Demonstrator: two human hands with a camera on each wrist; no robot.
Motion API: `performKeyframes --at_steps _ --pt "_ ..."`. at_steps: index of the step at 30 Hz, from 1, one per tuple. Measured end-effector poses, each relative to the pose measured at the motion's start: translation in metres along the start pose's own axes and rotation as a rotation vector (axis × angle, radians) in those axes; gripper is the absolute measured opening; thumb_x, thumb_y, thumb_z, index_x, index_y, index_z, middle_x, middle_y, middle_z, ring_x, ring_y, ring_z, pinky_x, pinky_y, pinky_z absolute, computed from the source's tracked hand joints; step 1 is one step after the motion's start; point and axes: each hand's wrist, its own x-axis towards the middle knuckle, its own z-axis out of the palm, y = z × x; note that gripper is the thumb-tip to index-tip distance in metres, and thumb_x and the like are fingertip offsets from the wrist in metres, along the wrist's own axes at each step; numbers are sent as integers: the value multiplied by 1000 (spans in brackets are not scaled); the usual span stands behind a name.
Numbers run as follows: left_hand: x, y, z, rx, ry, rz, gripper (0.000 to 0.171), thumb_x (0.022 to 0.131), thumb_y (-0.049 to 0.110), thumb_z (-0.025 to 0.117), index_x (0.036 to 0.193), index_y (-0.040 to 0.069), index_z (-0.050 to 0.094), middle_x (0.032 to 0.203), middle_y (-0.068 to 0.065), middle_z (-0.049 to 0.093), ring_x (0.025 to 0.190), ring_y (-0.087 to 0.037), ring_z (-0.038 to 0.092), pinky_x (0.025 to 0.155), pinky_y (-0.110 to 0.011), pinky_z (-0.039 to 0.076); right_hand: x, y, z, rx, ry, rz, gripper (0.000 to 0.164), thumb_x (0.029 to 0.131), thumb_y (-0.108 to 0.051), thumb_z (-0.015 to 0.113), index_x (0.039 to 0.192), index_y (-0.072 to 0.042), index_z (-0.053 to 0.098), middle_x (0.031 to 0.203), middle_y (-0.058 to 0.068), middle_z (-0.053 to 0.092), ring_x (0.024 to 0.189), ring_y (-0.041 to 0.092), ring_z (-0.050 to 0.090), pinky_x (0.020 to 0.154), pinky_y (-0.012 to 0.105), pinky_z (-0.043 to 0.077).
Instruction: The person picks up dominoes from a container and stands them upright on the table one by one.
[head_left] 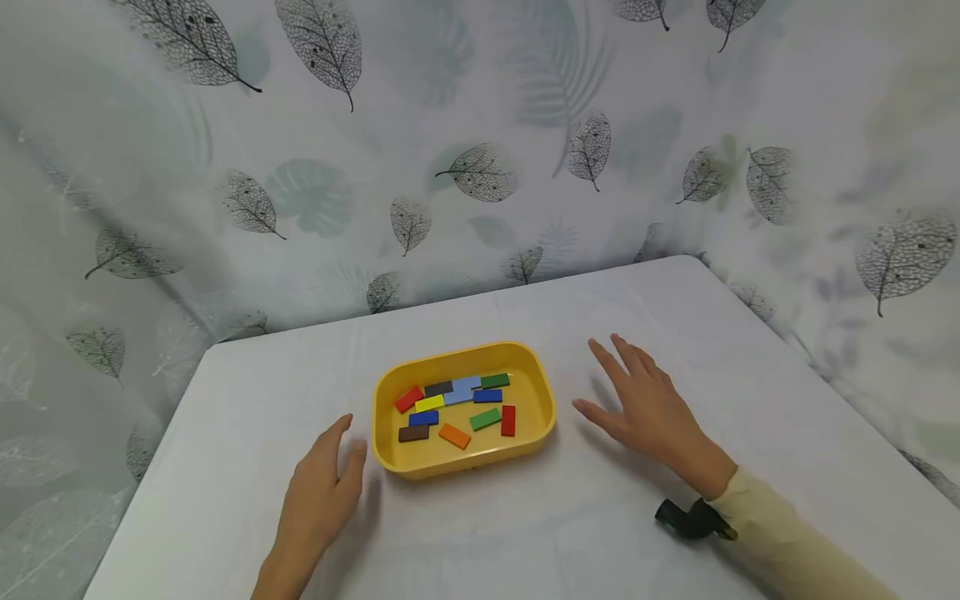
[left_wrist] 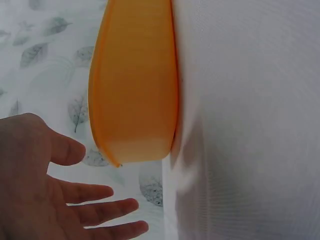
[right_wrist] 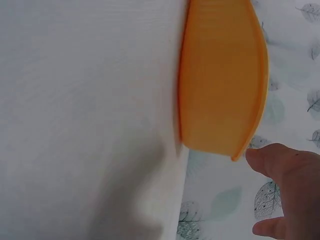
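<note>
A yellow tray (head_left: 525, 454) with rounded corners stands on the white table. Inside it lie several small flat blocks, among them a red block (head_left: 508, 421), an orange block (head_left: 454, 436), a yellow block (head_left: 430, 403) and a brown block (head_left: 413, 433). My left hand (head_left: 318, 492) is held just left of the tray, fingers extended and apart from it. On the other side, my right hand (head_left: 648, 408) hovers with spread fingers, a short way off the tray's right end. Both wrist views show the tray's outer wall (left_wrist: 135, 85) beside an unfilled hand.
White cloth covers the table (head_left: 600, 533). Behind and on both sides hangs a leaf-patterned curtain (head_left: 480, 167). A dark strap-like piece (head_left: 693, 521) is at the right wrist, by a pale yellow sleeve (head_left: 787, 542).
</note>
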Motion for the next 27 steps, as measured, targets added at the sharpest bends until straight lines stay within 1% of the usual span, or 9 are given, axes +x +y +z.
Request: performKeyframes --at_steps 1,4,8,10,13,15,18,22,27 --pt "0 1 0 -31 1 5 53 110 32 47 154 3 45 152 -21 50 143 -42 42 113 -61 33 2 -3 -3 13 0 -8 88 95 -53 70 163 -11 33 163 25 27 143 49 31 108 73 31" --pt "-1 4 2 -81 6 20 52 109 34 51 152 4 49 143 -17 58 133 -38 54 107 -58 42 9 -15 -11 72 1 -32 82 95 -45 73 160 -10 39 159 22 36 141 45 37 106 69 37" --pt "0 9 8 -134 10 20 49 108 29 56 150 4 52 131 -13 66 109 -28 68 92 -48 56 18 -33 -20 142 -8 -74 69 95 -35 75 153 -7 49 150 19 47 135 39 45 100 62 47" --pt "1 11 11 -149 -3 11 48 108 28 56 150 4 52 128 -12 67 101 -23 69 86 -42 58 22 -42 -23 159 -9 -103 63 94 -30 77 147 -6 55 146 18 51 132 37 49 97 58 51" --pt "2 13 14 -145 -22 0 49 108 29 57 149 3 53 125 -12 66 94 -20 68 79 -37 59 29 -55 -22 161 -16 -165 53 92 -27 80 138 -5 62 140 15 56 127 34 54 96 52 53" --pt "3 13 16 -128 -24 1 49 107 28 57 148 2 53 124 -12 66 91 -18 66 77 -35 58 33 -64 -20 163 -36 -207 48 92 -27 80 133 -5 66 136 14 59 124 32 57 96 49 54" --pt "3 12 18 -115 -21 12 48 107 26 57 148 1 53 122 -13 67 89 -17 65 76 -33 58 38 -76 -16 166 -92 -250 43 93 -27 80 128 -6 69 131 12 62 120 30 59 97 47 54" --pt "3 13 20 -114 -20 25 48 107 24 58 148 0 52 122 -13 67 89 -17 66 76 -32 58 45 -89 -11 162 -186 -259 40 93 -24 80 127 -6 71 128 11 63 118 29 60 98 47 53" --pt "2 14 18 -117 -18 21 48 106 22 58 148 0 52 122 -13 67 90 -18 66 76 -34 59 57 -101 -2 169 -295 -234 40 92 -21 80 126 -3 70 125 11 66 111 27 62 97 45 53"
